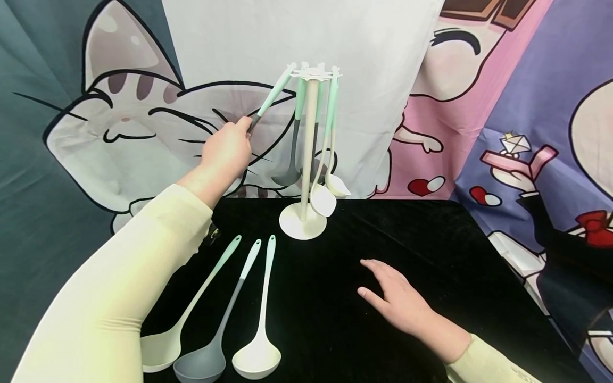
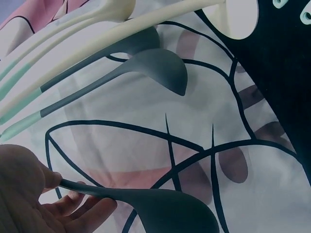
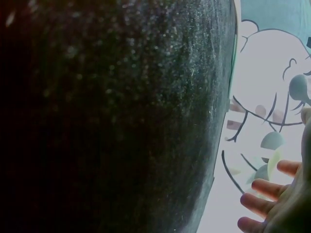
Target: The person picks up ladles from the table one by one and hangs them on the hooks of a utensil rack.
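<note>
My left hand (image 1: 225, 151) pinches the dark grey shaft of a ladle (image 2: 165, 204) between thumb and fingers. The mint handle (image 1: 274, 96) of that ladle slants up to the left side of the white utensil rack (image 1: 308, 143), its tip at the hooks; whether it is hooked I cannot tell. In the head view my hand and arm hide its bowl. More ladles hang on the rack, among them a grey ladle (image 1: 288, 174) and a white ladle (image 1: 323, 201). Over the table, my right hand (image 1: 397, 295) has its fingers extended and touches no utensil.
On the black tabletop (image 1: 383, 229), left of centre, lie a cream ladle (image 1: 163, 348), a grey ladle (image 1: 201, 364) and a white ladle (image 1: 257, 357), handles pointing away from me. Behind stands a cartoon-printed cloth (image 1: 373, 53). The rack's round base (image 1: 303, 229) sits near the far edge.
</note>
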Tool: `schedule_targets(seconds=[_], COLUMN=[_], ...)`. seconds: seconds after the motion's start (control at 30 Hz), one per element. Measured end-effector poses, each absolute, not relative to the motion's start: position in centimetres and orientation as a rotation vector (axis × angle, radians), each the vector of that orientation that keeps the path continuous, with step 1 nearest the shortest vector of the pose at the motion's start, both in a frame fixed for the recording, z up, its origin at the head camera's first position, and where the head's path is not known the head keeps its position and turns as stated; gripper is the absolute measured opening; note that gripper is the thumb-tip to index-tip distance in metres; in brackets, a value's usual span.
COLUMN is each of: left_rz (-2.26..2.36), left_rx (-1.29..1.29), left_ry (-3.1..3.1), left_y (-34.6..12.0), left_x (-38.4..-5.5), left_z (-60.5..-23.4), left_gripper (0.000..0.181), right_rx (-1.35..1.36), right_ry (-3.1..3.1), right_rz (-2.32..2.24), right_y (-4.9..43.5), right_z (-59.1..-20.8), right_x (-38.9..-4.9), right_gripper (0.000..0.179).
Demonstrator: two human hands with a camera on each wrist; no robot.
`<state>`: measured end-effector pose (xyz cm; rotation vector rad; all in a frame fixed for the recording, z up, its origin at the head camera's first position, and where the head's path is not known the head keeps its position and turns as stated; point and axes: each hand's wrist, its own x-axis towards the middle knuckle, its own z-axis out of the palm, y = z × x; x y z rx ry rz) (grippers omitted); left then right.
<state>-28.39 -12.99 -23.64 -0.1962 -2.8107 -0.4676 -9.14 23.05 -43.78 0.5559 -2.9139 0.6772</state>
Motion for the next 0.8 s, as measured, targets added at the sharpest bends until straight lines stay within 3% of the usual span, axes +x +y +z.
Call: schedule_targets(seconds=[0.8], left_rz=[-0.627], left_rx=[-0.266], left_ry=[-2.829], left_y=[-10.0], left_x=[-29.3], left_z=[-26.0], left_gripper=[0.03], right_rx=[0.536], right_ry=[-2.897], right_rz=[0.653], right_y=[23.7], right_z=[-44.1], right_x=[-9.0], right_gripper=[0.061])
